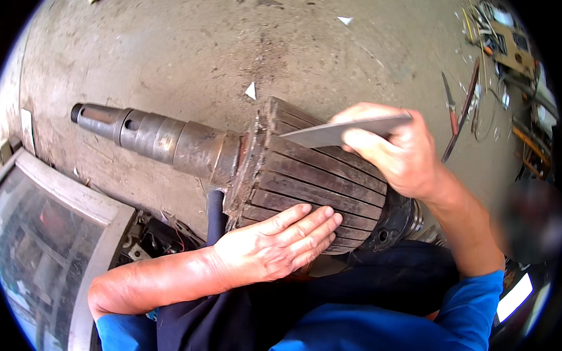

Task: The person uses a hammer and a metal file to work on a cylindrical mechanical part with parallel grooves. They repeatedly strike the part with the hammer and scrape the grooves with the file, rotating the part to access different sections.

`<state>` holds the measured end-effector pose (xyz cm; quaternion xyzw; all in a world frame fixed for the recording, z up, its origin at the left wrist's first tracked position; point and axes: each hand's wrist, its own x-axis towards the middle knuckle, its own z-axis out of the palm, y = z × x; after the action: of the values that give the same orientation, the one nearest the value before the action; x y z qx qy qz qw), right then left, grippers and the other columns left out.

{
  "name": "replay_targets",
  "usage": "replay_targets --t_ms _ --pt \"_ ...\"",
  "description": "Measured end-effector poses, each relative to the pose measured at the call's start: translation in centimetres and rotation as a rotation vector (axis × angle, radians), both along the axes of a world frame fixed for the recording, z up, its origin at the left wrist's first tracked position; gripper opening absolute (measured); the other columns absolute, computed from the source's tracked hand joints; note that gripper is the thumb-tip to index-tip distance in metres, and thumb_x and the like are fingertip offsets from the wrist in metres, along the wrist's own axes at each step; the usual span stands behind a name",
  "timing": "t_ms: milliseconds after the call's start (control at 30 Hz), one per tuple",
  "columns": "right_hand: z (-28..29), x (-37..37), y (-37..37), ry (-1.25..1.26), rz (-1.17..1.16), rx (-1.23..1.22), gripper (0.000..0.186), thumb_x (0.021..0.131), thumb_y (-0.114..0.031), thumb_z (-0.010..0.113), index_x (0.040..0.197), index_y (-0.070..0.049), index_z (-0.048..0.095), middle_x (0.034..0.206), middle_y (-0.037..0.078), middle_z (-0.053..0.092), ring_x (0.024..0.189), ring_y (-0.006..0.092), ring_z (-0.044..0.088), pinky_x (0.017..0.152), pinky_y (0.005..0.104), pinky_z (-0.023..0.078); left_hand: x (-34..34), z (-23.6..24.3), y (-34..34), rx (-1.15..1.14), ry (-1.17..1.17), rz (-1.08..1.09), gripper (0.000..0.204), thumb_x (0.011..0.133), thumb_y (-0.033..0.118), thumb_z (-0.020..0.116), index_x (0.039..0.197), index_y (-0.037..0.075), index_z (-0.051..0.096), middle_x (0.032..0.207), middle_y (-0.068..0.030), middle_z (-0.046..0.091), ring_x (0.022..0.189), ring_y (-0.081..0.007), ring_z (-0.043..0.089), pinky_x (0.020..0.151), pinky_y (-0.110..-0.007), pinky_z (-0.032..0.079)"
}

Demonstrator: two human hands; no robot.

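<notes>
A heavy rotor point(315, 171) with dark lengthwise slots lies in front of me, its stepped steel shaft point(167, 143) pointing to the far left. My left hand point(278, 244) rests flat on the near side of the slotted body, fingers stretched out and holding nothing. In my right hand point(399, 148) is a flat, pointed metal blade point(320, 135), gripped between thumb and fingers above the far side of the rotor. The blade's tip points left, over the slots near the body's left end; whether it touches cannot be told. A dark collar point(392, 217) sits at the rotor's right end.
At the left stands a glass-topped frame point(52, 242), with dark parts point(155, 237) beside it. A red-handled knife point(450, 105) and a curved dark strip point(463, 111) lie on the floor at right. Tools and cables clutter the right edge. White scraps point(250, 91) dot the floor.
</notes>
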<state>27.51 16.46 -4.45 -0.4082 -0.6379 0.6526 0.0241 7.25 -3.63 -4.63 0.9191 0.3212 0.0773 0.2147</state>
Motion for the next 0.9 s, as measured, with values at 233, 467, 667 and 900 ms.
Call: replay_targets --t_ms 233,467,667,900 --pt "2.1 5.5 0.0 -0.164 -0.063 -0.024 0.013 0.096 0.001 0.069 0.108 0.006 0.072 0.088 0.007 0.073 0.078 0.0119 0.068 0.072 0.0298 0.056 -0.2 -0.8 -0.4 0.069 -0.092 0.058 0.053 0.102 0.028 0.05 0.149 0.007 0.062 0.167 -0.0127 0.053 0.157 -0.0295 0.048 0.134 -0.05 0.031" --pt "1.6 1.8 -0.3 -0.291 0.506 0.524 0.013 0.092 -0.004 0.076 0.094 -0.001 0.064 0.076 0.021 0.065 0.069 0.0439 0.066 0.062 0.0485 0.051 0.1 -1.3 -0.8 0.025 -0.196 0.112 0.054 0.102 0.026 0.053 0.148 -0.001 0.061 0.163 -0.0159 0.056 0.154 -0.0306 0.051 0.131 -0.046 0.038" --pt "0.2 11.5 -1.3 -0.412 0.684 0.572 0.019 0.093 -0.006 0.077 0.095 -0.003 0.058 0.072 0.02 0.059 0.065 0.0449 0.062 0.058 0.0517 0.048 0.5 -1.8 -1.5 0.076 -0.182 0.145 0.054 0.104 0.028 0.049 0.147 0.0 0.064 0.165 -0.0157 0.053 0.159 -0.0318 0.043 0.136 -0.049 0.027" --pt "-1.4 8.5 -4.3 -0.374 0.577 0.743 0.02 0.093 -0.008 0.078 0.094 -0.003 0.059 0.068 0.018 0.058 0.061 0.044 0.062 0.055 0.0504 0.048 0.5 -1.8 -1.6 0.058 -0.224 0.171 0.05 0.104 0.025 0.052 0.145 -0.001 0.065 0.164 -0.015 0.054 0.157 -0.0294 0.047 0.134 -0.045 0.033"
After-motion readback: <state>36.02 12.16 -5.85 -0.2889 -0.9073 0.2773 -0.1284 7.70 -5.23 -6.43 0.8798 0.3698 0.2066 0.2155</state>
